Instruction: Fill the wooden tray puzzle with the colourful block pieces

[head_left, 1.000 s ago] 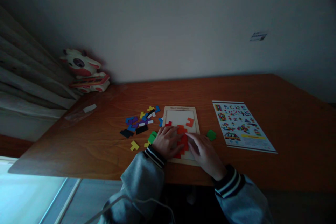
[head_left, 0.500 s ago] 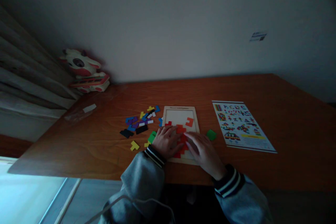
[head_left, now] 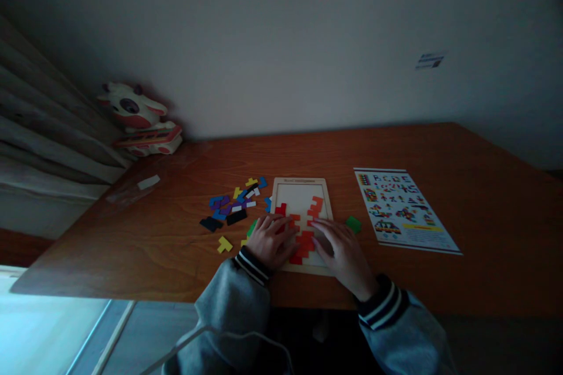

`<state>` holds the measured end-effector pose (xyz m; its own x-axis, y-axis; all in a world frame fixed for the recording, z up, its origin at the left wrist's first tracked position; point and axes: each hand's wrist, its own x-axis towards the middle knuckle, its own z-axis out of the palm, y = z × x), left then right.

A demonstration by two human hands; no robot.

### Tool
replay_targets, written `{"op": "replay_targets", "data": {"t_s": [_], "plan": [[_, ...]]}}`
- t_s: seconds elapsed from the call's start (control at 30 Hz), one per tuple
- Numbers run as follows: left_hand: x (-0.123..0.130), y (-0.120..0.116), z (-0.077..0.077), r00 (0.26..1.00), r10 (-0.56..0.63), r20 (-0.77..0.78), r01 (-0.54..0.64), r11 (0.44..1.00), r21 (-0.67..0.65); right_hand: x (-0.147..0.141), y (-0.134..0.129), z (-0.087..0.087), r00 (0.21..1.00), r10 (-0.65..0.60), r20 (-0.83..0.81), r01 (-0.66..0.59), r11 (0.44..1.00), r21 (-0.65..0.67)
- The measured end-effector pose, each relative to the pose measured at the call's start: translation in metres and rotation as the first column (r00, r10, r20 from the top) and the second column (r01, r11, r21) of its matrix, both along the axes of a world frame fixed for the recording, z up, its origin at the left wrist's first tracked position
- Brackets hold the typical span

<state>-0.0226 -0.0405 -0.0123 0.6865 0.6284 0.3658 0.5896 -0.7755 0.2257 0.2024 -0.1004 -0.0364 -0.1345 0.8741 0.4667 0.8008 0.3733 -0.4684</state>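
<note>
On the wide counter (head_left: 396, 149), a printed sheet (head_left: 396, 202) is laid to the right, well apart from both hands, where its figures can be consulted without being covered. The shallow framed board (head_left: 299, 180) is set flat to the left of that sheet and should be kept steady by light pressure while anything inside it is shifted.

The left hand (head_left: 270, 240) is laid across the board's left side, its fingers bent; whether anything is clamped beneath them cannot be told. The right hand (head_left: 345, 249) is held over the board's right side, thumb and forefinger apart, with no piece seen pinched between them.

Inside the board, a red cluster (head_left: 304, 243) is gathered low in the middle. Near the right wall, orange pieces (head_left: 315, 206) are lined up above the right fingertips. A red piece (head_left: 280, 209) is placed toward the left wall, and an orange piece (head_left: 295, 220) just beside the left fingers.

Single pieces are probably best nudged by one edge with a fingertip; if they were pushed from above, neighbours could be dragged along. Where notches interlock, lifting would likely be safer than sliding.
</note>
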Motion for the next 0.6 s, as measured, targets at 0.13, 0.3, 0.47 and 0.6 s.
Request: {"op": "replay_targets", "data": {"t_s": [0.13,0.3,0.47,0.6], "plan": [[-0.0003,-0.0013,0.0004,1.0,-0.022,-0.003,0.022,1.0,-0.003,0.0006,0.0007,-0.0013,1.0,0.003,-0.004,-0.003,1.0,-0.006],[-0.0005,-0.0017,-0.0013,0.999,-0.033,-0.006,0.033,0.999,0.001,0.001,0.001,-0.0027,1.0,0.007,-0.005,-0.007,1.0,-0.019],[-0.0002,-0.0017,-0.0016,0.999,-0.044,-0.011,0.044,0.999,0.005,0.0005,0.0007,-0.0017,1.0,0.017,-0.01,-0.017,1.0,-0.006],[-0.0001,-0.0024,-0.0004,0.998,-0.061,-0.019,0.061,0.998,0.008,-0.0011,0.0004,0.0025,1.0,0.023,0.005,-0.023,1.0,0.008]]}}
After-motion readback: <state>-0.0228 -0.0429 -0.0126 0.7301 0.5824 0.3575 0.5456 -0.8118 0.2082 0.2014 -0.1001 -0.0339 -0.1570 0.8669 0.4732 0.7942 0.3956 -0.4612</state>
